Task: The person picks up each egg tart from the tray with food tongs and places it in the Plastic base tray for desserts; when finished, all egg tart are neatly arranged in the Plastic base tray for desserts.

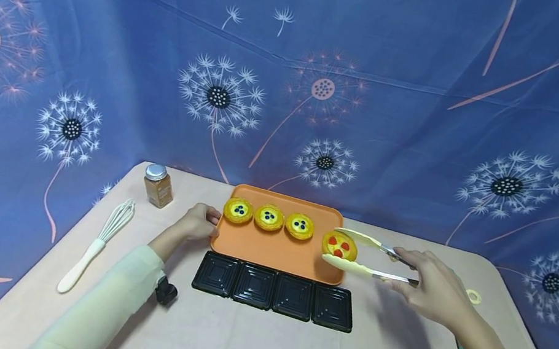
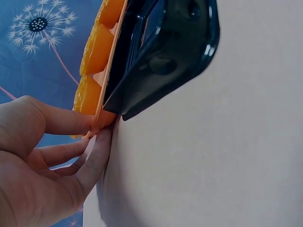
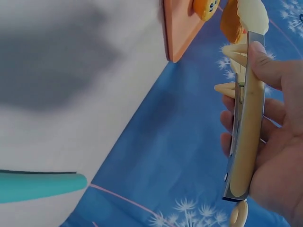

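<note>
Right hand (image 1: 433, 287) grips tongs (image 1: 353, 267) clasping the red-topped tart (image 1: 340, 246) just ahead, by the near end of the orange tray (image 1: 271, 251); left hand (image 1: 197, 222) pinches its far end. Transfer step, probably; next move calls for steady squeeze.

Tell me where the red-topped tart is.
In the head view, the red-topped tart is between the tongs, at the right edge of the orange tray.
</note>
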### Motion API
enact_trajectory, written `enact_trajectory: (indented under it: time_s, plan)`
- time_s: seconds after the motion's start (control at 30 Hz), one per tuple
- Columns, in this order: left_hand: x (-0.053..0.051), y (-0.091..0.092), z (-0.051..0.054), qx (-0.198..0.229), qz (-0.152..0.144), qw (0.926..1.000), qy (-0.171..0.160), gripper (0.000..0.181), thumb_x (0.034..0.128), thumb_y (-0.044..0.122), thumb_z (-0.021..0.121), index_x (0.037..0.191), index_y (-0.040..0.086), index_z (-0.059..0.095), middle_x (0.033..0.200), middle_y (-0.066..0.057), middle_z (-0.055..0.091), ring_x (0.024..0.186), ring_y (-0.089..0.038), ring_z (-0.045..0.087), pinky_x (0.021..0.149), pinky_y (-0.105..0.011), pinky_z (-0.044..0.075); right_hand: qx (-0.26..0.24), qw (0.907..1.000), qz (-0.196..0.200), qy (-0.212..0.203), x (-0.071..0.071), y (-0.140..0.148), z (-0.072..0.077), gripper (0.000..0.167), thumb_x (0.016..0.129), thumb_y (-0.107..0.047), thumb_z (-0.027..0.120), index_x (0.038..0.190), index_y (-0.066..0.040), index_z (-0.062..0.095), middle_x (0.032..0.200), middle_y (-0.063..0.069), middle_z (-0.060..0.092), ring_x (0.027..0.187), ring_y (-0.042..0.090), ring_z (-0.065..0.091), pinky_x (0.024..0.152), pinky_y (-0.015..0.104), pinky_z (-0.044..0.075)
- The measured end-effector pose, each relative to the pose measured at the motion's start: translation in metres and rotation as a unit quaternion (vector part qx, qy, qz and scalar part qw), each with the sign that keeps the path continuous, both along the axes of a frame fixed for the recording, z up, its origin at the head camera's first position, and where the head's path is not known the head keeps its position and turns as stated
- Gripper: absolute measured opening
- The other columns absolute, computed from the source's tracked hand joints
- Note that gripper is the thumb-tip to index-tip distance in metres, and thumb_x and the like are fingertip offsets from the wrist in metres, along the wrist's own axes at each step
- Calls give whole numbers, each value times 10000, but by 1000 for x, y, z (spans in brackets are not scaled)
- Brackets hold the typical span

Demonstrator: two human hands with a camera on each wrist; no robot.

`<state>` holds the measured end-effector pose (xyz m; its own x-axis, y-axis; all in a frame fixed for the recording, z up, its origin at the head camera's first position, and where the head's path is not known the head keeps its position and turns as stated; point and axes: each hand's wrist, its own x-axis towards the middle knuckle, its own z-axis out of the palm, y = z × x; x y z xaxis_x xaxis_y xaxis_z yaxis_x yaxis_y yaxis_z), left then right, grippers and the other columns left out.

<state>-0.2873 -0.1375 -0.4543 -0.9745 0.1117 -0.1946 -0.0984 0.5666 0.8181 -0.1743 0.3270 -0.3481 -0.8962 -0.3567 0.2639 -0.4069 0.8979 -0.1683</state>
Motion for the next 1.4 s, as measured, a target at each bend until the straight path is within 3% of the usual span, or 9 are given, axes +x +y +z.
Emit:
enact_trajectory:
  time_s: [0.3,0.57,0.8,0.97,1.2,1.4]
  plan:
    - [0,-1,0,45,-26,10000,-13,450,747,-63,658,1191,-112,605,1006,-161,616,878,-242,573,701,-275,500,-80,9991,97,408,34,16,6,684,738,-324,869,1306,-31,626,1145,157,672,924,330,643,596,478,506]
    - [0,-2,0,52,-31,10000,13,455,743,-73,648,1194,-119,604,1006,-164,614,881,-247,571,701,-275,498,-246,9991,160,294,53,23,3,697,721,-300,884,1319,-58,623,1231,174,652,1001,389,641,665,570,516]
    - [0,-1,-1,145,-11,9999,72,447,729,-82,651,1171,-128,607,980,-162,610,851,-236,565,676,-260,487,-262,9985,228,429,62,23,-12,686,701,-324,896,1297,-89,650,1214,80,671,971,287,661,651,441,533]
    - [0,-1,-1,163,-27,9998,75,437,734,-87,650,1167,-129,607,975,-162,609,850,-236,563,675,-258,487,-304,9989,198,288,63,23,-24,668,707,-341,891,1286,-102,658,1168,22,685,994,235,627,634,352,520]
    - [-2,0,-2,89,9,10000,9,450,740,-78,655,1185,-123,601,991,-163,612,865,-241,569,686,-263,496,-354,9979,394,374,63,20,-43,657,698,-305,896,1258,-49,667,1135,2,698,931,163,626,672,357,537]
    - [-3,0,-2,91,88,9998,-122,448,753,-68,663,1197,-101,604,1012,-155,608,882,-244,568,692,-268,502,-233,9982,380,412,64,18,-50,652,691,-307,896,1255,-69,673,1147,4,699,909,138,619,658,340,528]
